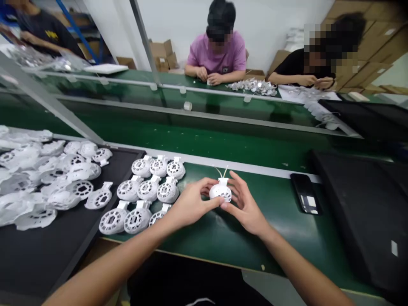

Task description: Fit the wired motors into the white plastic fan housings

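A small white round plastic housing (218,192) with slotted openings and a short neck is held up in front of me, over the green bench. Two thin pale wires or prongs rise from its neck. My left hand (193,201) grips it from the left, thumb across the front and fingers curled behind. On the other side, my right hand (246,207) has its thumb at the lower right edge and its fingers around the side, the index finger raised. Just left of my left hand stand several similar white housings (148,189) in rows.
A black tray (124,163) on the left carries a heap of white parts (47,178). To the right lie a dark phone (305,194) and a black tray (360,221). Beyond the metal rail (207,114), people work at a bench with silvery pieces (253,86).
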The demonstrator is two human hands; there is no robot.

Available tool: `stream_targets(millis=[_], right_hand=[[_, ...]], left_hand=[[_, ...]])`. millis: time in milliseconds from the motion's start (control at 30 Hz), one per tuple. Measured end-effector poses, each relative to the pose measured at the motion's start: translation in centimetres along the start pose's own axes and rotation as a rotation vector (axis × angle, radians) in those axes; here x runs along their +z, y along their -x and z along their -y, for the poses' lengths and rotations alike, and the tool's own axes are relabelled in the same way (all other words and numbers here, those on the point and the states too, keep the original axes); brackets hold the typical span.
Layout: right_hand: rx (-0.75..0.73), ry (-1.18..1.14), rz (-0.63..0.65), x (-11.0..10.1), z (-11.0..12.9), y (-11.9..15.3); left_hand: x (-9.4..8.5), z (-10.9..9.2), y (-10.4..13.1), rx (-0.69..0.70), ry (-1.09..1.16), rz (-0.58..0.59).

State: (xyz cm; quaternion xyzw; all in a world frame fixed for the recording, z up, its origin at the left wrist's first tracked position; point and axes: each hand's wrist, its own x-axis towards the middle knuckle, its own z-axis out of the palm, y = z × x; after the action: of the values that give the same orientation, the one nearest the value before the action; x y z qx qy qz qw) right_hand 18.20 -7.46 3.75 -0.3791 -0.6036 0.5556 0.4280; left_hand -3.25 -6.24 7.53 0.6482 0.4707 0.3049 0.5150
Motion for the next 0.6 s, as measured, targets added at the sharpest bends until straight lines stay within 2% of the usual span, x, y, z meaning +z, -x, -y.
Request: stream_targets(millis=[100,133,200,267,300,367,500,600], right_hand=[[-0.059,0.25,-0.158,-2.1,-1.7,-1.0],[-0.058,0.345,-0.201,-2.9,-2.4,-1.4],[-0.028,0.455,-0.267,-4.4,-3.7,-2.1],[0.006,0.455,-0.314,-5.5,-4.8,-2.7],[0.013,0.441,-0.329,-5.8,-5.3,-2.8],[0.02,0.44,-0.328,-6.0,-6.0,-2.8],[0.055,0.541,-0.298,-5.9,-6.6,-2.5],[0.074,0.643,-0.304,-5.6,-6.7,-2.7]], left_hand=[[-1.9,-0.6,-7.9,0.066,-0.418,0.034],[-2.8,-0.9,-10.9,0.051,-0.635,-0.009],[-5.0,-1.5,-16.6,0.017,-0.842,-0.102],[-6.8,-1.7,-20.8,0.009,-0.976,-0.16],[-7.5,-1.5,-22.1,0.017,-1.032,-0.169],[-8.1,-0.6,-23.2,0.047,-1.125,-0.154],[-7.7,1.9,-22.5,0.112,-1.206,-0.092],[-8.0,2.6,-22.8,0.134,-1.205,-0.069]])
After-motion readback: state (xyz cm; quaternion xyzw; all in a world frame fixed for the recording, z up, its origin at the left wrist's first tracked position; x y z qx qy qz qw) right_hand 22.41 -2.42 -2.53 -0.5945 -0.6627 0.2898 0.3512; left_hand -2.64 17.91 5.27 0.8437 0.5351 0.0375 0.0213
